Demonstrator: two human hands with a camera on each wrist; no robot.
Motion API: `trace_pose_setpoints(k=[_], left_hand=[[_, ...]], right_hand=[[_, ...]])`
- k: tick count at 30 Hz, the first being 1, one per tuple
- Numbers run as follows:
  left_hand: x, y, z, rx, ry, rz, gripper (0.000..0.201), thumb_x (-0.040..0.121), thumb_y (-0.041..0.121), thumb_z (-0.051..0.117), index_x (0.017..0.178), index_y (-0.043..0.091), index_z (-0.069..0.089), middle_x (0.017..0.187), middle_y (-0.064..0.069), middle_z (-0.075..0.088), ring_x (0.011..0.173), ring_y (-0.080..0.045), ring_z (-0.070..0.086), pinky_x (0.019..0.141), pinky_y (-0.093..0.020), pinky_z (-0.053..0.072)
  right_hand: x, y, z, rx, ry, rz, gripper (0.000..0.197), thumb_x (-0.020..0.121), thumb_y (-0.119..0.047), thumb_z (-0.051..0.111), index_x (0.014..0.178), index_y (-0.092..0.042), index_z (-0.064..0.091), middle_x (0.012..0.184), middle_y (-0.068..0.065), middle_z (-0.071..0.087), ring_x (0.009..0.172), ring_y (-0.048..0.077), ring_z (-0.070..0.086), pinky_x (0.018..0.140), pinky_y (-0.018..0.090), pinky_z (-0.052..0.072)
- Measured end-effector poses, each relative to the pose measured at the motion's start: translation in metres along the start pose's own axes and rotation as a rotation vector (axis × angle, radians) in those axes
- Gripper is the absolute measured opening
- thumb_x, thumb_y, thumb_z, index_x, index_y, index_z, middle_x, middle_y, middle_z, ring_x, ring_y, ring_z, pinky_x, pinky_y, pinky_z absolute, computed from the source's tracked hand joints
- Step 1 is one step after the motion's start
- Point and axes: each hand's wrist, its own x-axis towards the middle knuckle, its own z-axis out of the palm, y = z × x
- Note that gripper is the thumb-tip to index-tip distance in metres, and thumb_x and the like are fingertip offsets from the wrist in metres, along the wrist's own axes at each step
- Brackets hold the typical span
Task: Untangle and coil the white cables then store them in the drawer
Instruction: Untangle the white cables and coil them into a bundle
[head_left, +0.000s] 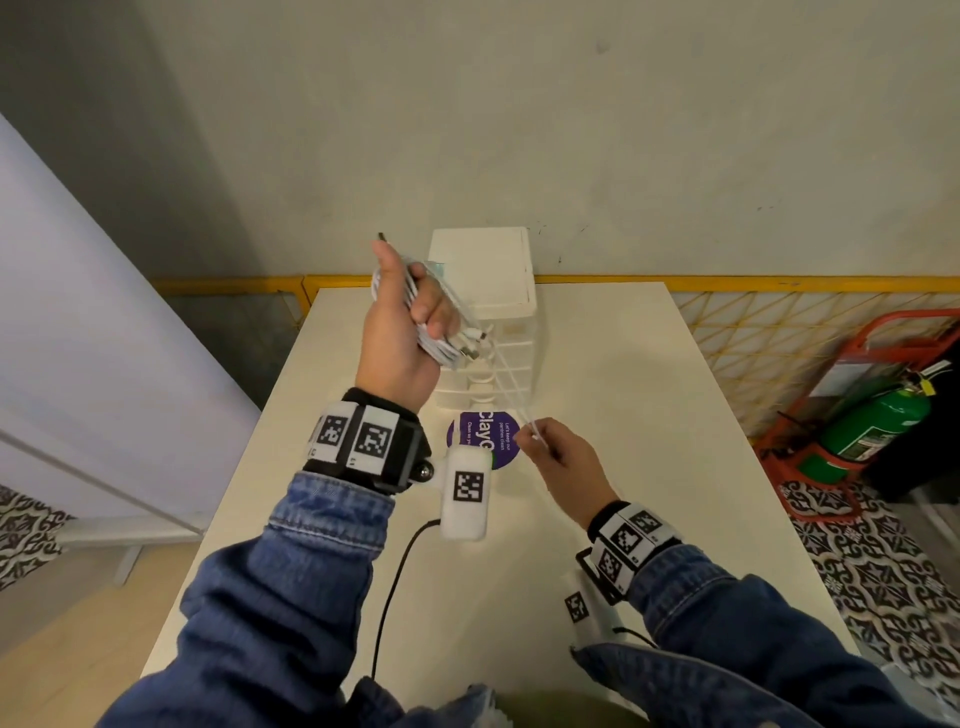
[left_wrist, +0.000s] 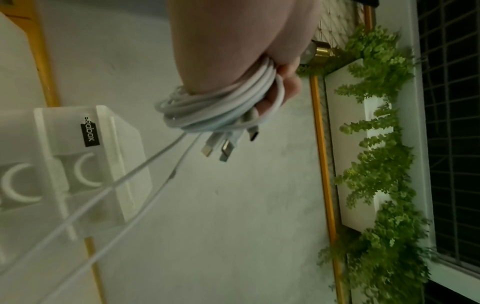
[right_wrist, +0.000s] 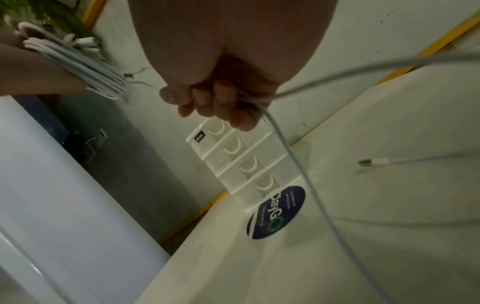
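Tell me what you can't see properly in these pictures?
- How many cables are in the coil: strands overlap and the left hand covers them, head and left wrist views.
- Inside the drawers: fronts closed, all views.
- Right fingers' grip on the strands: blurred, right wrist view.
- Sticker text: partly covered by the wrist camera, head view.

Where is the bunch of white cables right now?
In the head view, the bunch of white cables is up in the air in the left hand, just in front of the white drawer box at the back of the table.
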Motion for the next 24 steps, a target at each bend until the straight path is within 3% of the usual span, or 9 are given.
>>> trace_pose_setpoints(k=[4, 9, 13, 15, 18, 21, 24], left_hand=[[0.002, 0.005, -0.005, -0.013, 0.217, 0.073, 0.045, 0.093, 0.057, 0.034, 0.070, 0.019, 0.043, 0.045, 0.008, 0.033, 0.037, -0.007, 0.035, 0.043, -0.019, 0.032], [0.002, 0.003, -0.020, 0.048, 0.386, 0.124, 0.043, 0.094, 0.051, 0.043, 0.065, 0.019, 0.043, 0.051, 0.004, 0.036, 0.043, -0.010, 0.038, 0.047, -0.021, 0.038], [0.002, 0.003, -0.024, 0.037, 0.440, 0.131, 0.039, 0.095, 0.044, 0.048, 0.065, 0.019, 0.045, 0.053, 0.004, 0.039, 0.044, -0.010, 0.040, 0.048, -0.021, 0.039], [0.003, 0.003, -0.025, 0.050, 0.460, 0.132, 0.035, 0.095, 0.040, 0.051, 0.067, 0.019, 0.046, 0.053, 0.004, 0.041, 0.044, -0.010, 0.041, 0.048, -0.021, 0.040], [0.004, 0.002, -0.025, 0.113, 0.495, 0.149, 0.033, 0.095, 0.036, 0.053, 0.068, 0.017, 0.046, 0.054, 0.004, 0.043, 0.045, -0.010, 0.043, 0.048, -0.022, 0.040], [0.003, 0.000, -0.029, 0.290, 0.529, 0.205, 0.036, 0.095, 0.037, 0.051, 0.064, 0.018, 0.047, 0.051, 0.005, 0.046, 0.046, -0.009, 0.046, 0.049, -0.022, 0.042], [0.002, -0.004, -0.035, 0.551, 0.569, 0.255, 0.033, 0.096, 0.039, 0.048, 0.072, 0.016, 0.047, 0.057, 0.003, 0.048, 0.046, -0.007, 0.051, 0.050, -0.021, 0.046]], right_hand=[[-0.006, 0.008, 0.001, -0.091, -0.060, -0.007, 0.018, 0.093, -0.032, 0.050, 0.093, -0.020, 0.063, 0.074, -0.004, 0.062, 0.062, 0.005, 0.049, 0.067, 0.025, 0.041], [-0.009, 0.009, -0.002, -0.207, -0.143, -0.047, 0.028, 0.094, -0.038, 0.047, 0.115, -0.031, 0.063, 0.099, -0.006, 0.072, 0.084, 0.008, 0.062, 0.081, 0.027, 0.048], [-0.008, 0.011, -0.004, -0.247, -0.174, -0.016, 0.027, 0.092, -0.042, 0.048, 0.111, -0.033, 0.066, 0.082, -0.013, 0.067, 0.071, 0.005, 0.058, 0.076, 0.034, 0.055], [-0.007, 0.011, -0.004, -0.285, -0.190, -0.032, 0.027, 0.092, -0.042, 0.048, 0.112, -0.035, 0.065, 0.074, -0.015, 0.063, 0.063, 0.000, 0.055, 0.067, 0.025, 0.051], [-0.008, 0.008, -0.003, -0.372, -0.209, -0.088, 0.026, 0.093, -0.041, 0.047, 0.112, -0.035, 0.065, 0.054, -0.010, 0.049, 0.056, 0.001, 0.049, 0.056, 0.013, 0.032], [-0.011, -0.002, -0.004, -0.375, -0.202, -0.179, 0.029, 0.092, -0.046, 0.046, 0.103, -0.030, 0.068, 0.056, 0.000, 0.052, 0.054, 0.011, 0.044, 0.053, 0.016, 0.031], [-0.011, -0.012, -0.004, -0.309, -0.201, -0.245, 0.034, 0.090, -0.047, 0.049, 0.090, -0.019, 0.069, 0.060, 0.007, 0.057, 0.056, 0.016, 0.049, 0.056, 0.026, 0.040]])
